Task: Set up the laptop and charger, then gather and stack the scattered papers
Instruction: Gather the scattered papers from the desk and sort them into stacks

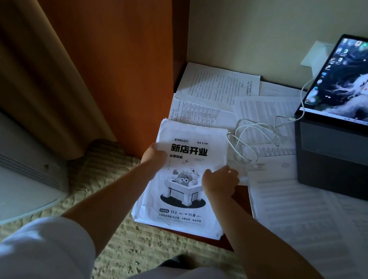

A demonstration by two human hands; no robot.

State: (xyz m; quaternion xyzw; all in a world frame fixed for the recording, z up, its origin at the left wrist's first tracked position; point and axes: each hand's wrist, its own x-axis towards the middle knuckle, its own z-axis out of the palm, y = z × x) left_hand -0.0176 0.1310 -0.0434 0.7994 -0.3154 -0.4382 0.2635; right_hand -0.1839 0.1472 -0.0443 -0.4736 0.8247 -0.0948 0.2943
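A stack of papers [182, 200] topped by a printed fruit-shop flyer lies at the desk's front left corner, partly overhanging the edge. My left hand [154, 156] grips the stack's left edge. My right hand [219, 181] holds its right edge, fingers curled round it. Loose printed sheets [218, 85] lie scattered behind the stack, and more sheets [308, 216] lie to its right. The open laptop [357, 92] stands at the right with its screen lit. A white charger cable [254, 134] runs from the laptop's left side in loops over the papers.
A white wall socket with a plug [315, 56] sits behind the laptop. An orange-brown wooden panel [110, 47] borders the desk on the left. A curtain [25, 60] and a white appliance [6, 163] stand on the carpet at far left.
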